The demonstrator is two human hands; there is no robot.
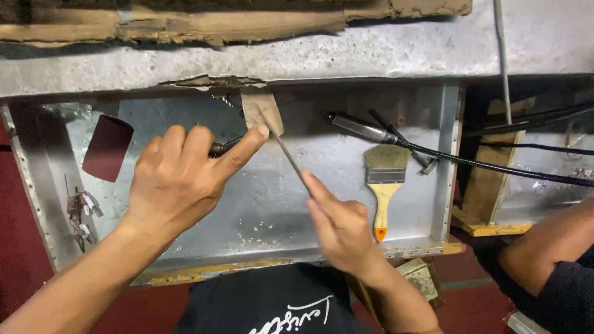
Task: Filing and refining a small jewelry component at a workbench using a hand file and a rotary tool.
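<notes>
The thin metal file (286, 151) lies slanted against the small metal tab (262, 110) in the tray (346, 204), my right hand (341, 227) pinching its lower end, my left hand (179, 179) closed round its dark handle, filings already scattered below, tab edge unfinished, I judge.

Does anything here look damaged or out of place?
Yes. The grey edge above the metal tray is cracked and chipped, just above where the left hand and right hand hold a thin file. Small crumbs lie scattered on the tray floor below. The brush lies loose nearby.
</notes>
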